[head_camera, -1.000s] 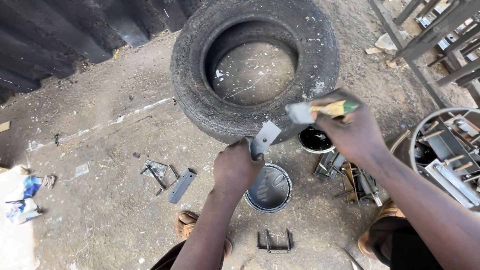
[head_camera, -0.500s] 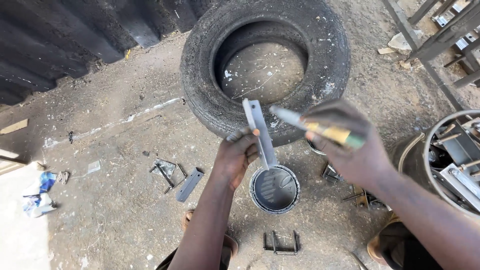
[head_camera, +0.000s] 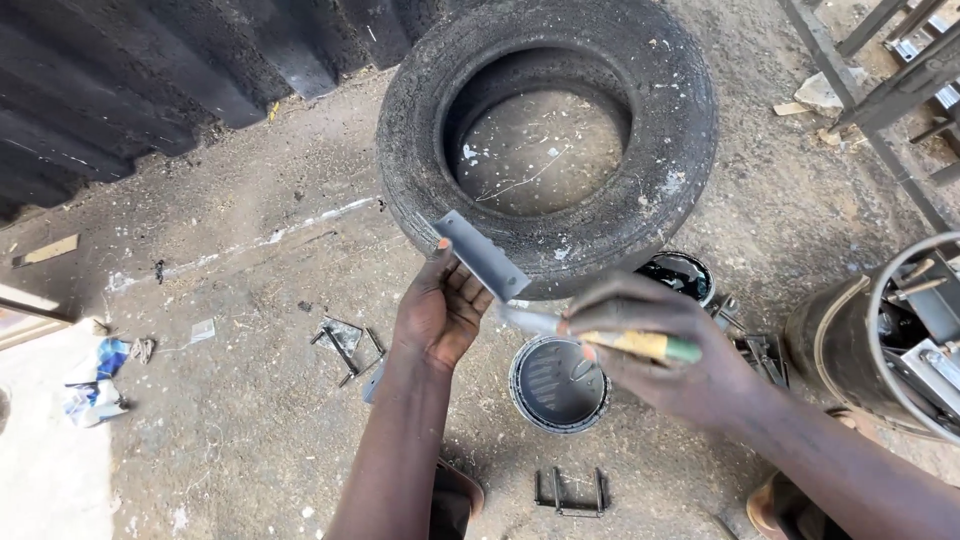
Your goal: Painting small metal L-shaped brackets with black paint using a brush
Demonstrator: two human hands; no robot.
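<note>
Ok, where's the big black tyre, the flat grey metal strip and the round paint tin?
Big black rubber tyre (head_camera: 690, 120), head view, right sidewall.
Flat grey metal strip (head_camera: 482, 256), head view, its middle.
Round paint tin (head_camera: 556, 386), head view, grey inside.

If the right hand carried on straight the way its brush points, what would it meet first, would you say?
The right hand aims its brush up-left at the grey metal strip held in the left hand; probably the strip or those fingers, though depth is unclear.

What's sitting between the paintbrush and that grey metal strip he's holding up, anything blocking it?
Nothing visible does. The left hand holds the grey metal strip up over the ground in front of the tyre. The paintbrush in the right hand points at its lower end, bristle tip close by.
</note>
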